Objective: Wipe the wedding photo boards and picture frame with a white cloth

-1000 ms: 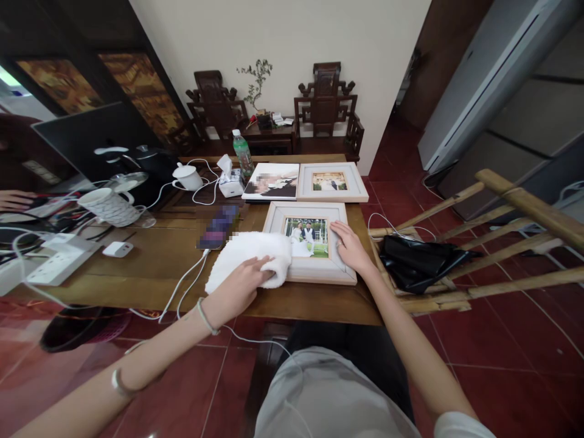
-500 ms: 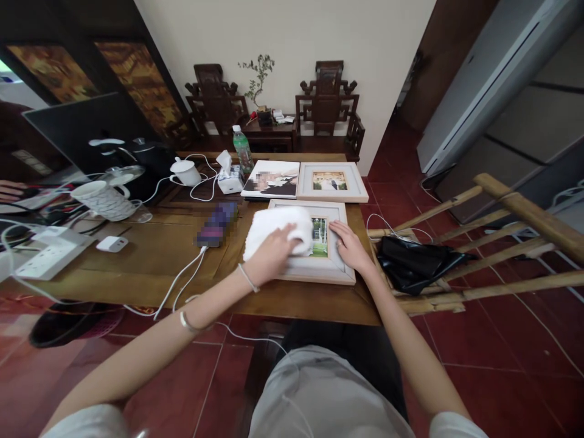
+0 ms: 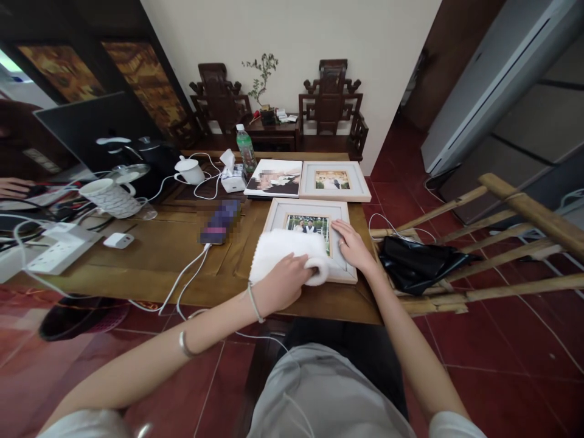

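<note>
A light wooden picture frame [image 3: 274, 214] with a wide pale mat and a photo lies flat near the table's front edge. My left hand [image 3: 283, 281] grips a white cloth [image 3: 285, 245] that covers the frame's lower left part; one edge of the cloth curls up by my fingers. On the frame's right side, my right hand [image 3: 350, 244] lies with fingers stretched over the mat, holding nothing. Behind it are a second picture frame [image 3: 360, 185] and a flat photo panel [image 3: 274, 178], side by side.
A phone [image 3: 219, 222] on a white cable lies to the left, with a tissue box [image 3: 233, 179] and a bottle [image 3: 245, 149] behind. Further left are mugs [image 3: 112, 198], a power strip [image 3: 64, 248] and another person's hand [image 3: 16, 188]. A bamboo chair [image 3: 529, 194] holds a black bag [image 3: 417, 261].
My left hand has drawn the white cloth toward me, so the upper part of the photo now shows. My right hand stays on the frame's right side.
</note>
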`<state>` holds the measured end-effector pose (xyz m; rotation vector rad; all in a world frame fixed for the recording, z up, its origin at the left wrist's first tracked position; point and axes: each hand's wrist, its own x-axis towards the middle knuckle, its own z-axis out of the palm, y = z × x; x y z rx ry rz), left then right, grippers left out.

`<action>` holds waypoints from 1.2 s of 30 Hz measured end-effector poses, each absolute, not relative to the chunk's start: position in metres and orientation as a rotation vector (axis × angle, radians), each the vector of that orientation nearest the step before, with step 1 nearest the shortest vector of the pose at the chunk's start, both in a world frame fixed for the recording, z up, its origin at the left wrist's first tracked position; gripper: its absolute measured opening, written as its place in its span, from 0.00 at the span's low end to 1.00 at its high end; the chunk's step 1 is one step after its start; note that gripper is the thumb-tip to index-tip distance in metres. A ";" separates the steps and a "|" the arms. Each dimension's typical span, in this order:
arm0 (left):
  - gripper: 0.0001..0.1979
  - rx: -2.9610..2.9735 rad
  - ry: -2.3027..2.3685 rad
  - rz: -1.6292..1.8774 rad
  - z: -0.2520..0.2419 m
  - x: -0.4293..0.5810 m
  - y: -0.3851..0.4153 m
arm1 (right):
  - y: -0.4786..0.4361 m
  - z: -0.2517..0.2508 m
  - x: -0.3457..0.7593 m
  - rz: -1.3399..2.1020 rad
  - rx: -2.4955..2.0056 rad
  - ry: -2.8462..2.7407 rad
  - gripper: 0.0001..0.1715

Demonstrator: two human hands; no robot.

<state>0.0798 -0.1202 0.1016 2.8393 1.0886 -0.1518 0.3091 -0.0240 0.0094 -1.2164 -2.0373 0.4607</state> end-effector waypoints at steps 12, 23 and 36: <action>0.24 2.829 1.455 -0.300 0.107 0.022 -0.100 | -0.023 0.004 0.310 0.479 -1.178 -2.010 0.37; 0.25 2.974 1.528 -0.165 0.090 0.021 -0.002 | -0.022 0.004 0.311 0.493 -1.180 -2.011 0.37; 0.28 2.823 1.310 -0.106 0.099 -0.008 -0.111 | -0.025 0.008 0.308 0.455 -1.225 -2.025 0.37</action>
